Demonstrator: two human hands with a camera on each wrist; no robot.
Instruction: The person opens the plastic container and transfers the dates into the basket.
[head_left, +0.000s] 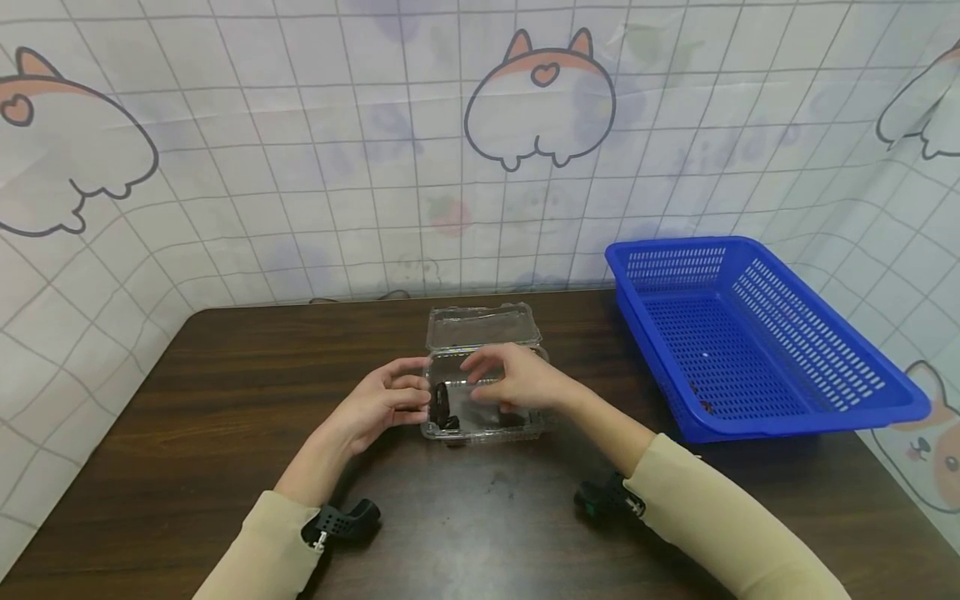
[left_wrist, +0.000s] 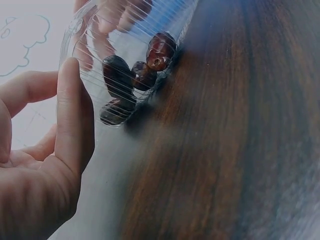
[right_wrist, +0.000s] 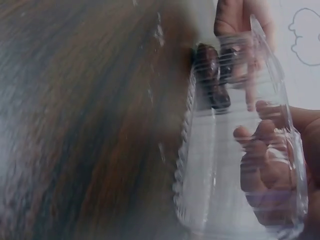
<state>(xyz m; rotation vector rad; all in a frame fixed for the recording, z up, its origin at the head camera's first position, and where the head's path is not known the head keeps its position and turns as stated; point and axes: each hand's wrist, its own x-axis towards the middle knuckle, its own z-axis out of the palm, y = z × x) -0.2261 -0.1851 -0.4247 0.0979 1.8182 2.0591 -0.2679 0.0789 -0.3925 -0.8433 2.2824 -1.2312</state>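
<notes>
A clear plastic clamshell box [head_left: 483,431] stands open on the dark wooden table [head_left: 225,400], its lid [head_left: 483,327] tipped back. Several dark brown dates [head_left: 444,410] lie at its left end, also visible through the ribbed wall as dates [left_wrist: 122,82] and dates [right_wrist: 212,82]. My left hand [head_left: 411,397] rests against the box's left wall, thumb [left_wrist: 72,115] straight along the plastic. My right hand [head_left: 482,375] reaches into the box from above. Its fingers [right_wrist: 262,160] show loosely curled through the plastic, with nothing visible between them.
A blue perforated basket [head_left: 750,333] sits at the right of the table, tilted past the edge, with a small dark bit near its front corner. A checked cartoon-print curtain closes off the back and sides. Black wrist mounts sit on both sleeves.
</notes>
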